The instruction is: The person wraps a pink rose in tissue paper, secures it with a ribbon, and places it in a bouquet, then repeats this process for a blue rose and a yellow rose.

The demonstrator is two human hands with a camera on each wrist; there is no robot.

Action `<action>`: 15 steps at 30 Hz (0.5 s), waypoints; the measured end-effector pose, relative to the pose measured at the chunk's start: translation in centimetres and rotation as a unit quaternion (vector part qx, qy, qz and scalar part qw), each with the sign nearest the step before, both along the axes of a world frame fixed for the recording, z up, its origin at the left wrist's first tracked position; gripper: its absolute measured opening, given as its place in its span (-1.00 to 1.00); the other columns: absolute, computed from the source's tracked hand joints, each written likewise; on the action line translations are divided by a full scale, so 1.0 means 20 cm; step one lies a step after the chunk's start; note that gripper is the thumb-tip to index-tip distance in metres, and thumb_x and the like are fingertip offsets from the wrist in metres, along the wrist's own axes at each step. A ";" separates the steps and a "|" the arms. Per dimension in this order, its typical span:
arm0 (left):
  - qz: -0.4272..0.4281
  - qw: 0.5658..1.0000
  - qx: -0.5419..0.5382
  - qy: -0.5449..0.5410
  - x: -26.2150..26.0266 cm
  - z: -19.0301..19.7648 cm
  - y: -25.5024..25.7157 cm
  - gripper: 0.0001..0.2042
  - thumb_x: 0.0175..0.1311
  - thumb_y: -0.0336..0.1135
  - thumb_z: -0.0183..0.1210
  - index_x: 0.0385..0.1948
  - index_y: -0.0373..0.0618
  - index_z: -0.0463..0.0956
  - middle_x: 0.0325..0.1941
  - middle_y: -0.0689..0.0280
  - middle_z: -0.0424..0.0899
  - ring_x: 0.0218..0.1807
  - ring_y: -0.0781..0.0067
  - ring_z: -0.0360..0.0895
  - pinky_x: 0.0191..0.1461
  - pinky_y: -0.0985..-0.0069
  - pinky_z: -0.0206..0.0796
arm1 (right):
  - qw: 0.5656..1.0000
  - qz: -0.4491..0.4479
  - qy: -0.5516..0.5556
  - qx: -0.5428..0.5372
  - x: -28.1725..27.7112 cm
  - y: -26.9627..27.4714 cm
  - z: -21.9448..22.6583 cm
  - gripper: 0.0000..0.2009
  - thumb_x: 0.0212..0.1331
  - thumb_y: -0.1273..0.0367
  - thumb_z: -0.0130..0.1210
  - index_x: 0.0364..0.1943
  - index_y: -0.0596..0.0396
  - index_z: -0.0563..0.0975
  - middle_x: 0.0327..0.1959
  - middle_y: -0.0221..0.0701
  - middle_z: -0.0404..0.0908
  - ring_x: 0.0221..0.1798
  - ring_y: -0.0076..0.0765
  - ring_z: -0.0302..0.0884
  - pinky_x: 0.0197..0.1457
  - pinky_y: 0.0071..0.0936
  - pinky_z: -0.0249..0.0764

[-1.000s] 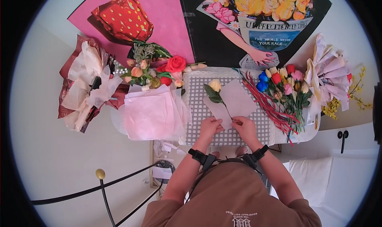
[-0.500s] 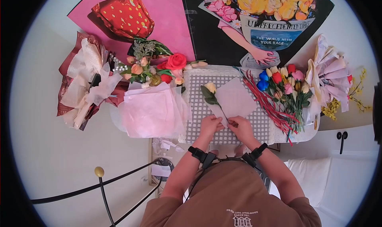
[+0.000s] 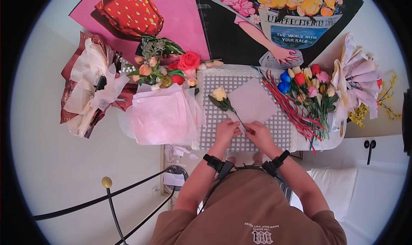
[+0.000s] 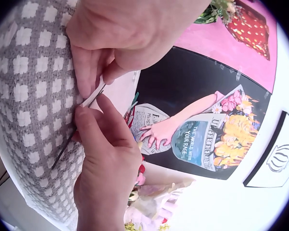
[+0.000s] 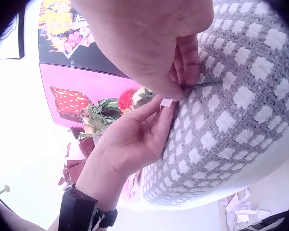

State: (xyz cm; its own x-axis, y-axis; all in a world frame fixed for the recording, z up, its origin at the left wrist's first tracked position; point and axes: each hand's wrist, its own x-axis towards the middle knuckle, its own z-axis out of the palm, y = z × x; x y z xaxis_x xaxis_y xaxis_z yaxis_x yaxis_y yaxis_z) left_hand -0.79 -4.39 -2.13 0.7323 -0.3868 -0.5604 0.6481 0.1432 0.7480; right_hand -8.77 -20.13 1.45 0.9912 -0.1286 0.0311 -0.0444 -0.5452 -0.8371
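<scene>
A cream rose [image 3: 219, 94] with dark green leaves lies slanted over the left side of a pale pink sheet of wrapping paper [image 3: 253, 101]. At the sheet's lower corner my left hand [image 3: 226, 132] pinches the paper edge between thumb and fingers. Close beside it, my right hand [image 3: 260, 134] pinches the rose's stem together with the gathered paper. The thin dark stem end [image 4: 62, 151] sticks out below the right fingers in the left wrist view. A small fold of paper [image 5: 167, 102] shows at the left fingertips in the right wrist view.
A stack of pink paper [image 3: 159, 116] lies left on the checked cloth [image 3: 214, 142], with mixed flowers [image 3: 171, 73] behind it. Red ribbons [image 3: 287, 103] and several loose flowers [image 3: 313, 86] lie right. Wrapped bouquets [image 3: 94, 86] stand at both ends.
The rose's head has swung left, with the paper turning under it. My right hand has moved slightly left, and the lower paper is drawn in around the stem.
</scene>
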 end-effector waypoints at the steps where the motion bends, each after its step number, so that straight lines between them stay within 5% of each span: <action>1: 0.002 1.000 0.005 0.004 0.00 0.01 0.00 -0.83 0.38 -0.47 0.13 -0.15 -0.44 0.54 -0.20 0.09 0.69 -0.21 0.27 0.72 -0.12 0.42 0.65 | 0.999 0.011 -0.010 -0.028 0.00 0.00 -0.01 -0.71 0.00 0.53 0.22 -0.11 0.08 0.66 -0.36 -0.29 0.60 -0.36 -0.18 0.63 -0.26 -0.33 0.57; 15: 0.005 1.000 0.024 -0.003 -0.01 0.01 -0.03 -0.85 0.37 -0.43 0.17 -0.23 -0.39 0.54 -0.26 0.15 0.65 -0.27 0.33 0.70 -0.16 0.46 0.65 | 0.999 0.045 0.010 -0.026 -0.03 0.00 0.05 -0.68 0.01 0.47 0.18 -0.08 0.05 0.63 -0.33 -0.27 0.56 -0.30 -0.08 0.61 -0.21 -0.22 0.56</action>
